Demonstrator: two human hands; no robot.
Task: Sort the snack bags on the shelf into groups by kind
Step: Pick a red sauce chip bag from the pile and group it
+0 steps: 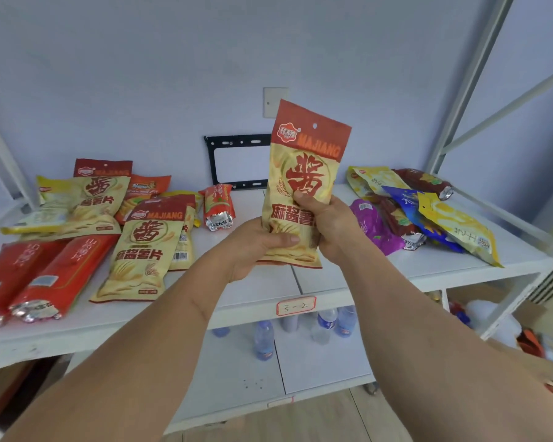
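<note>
I hold a cream and red MAJIANG chip bag upright above the middle of the white shelf. My left hand grips its lower left edge and my right hand grips its right side. On the shelf's left lie more MAJIANG bags, two red bags and an orange bag. A small red packet lies behind the middle. On the right is a mixed heap: yellow bags, a purple bag, a blue bag and dark red bags.
A black metal bracket leans on the wall behind the held bag. White shelf posts rise at the right and far left. Water bottles stand on the lower shelf. A label tag is on the shelf's front edge.
</note>
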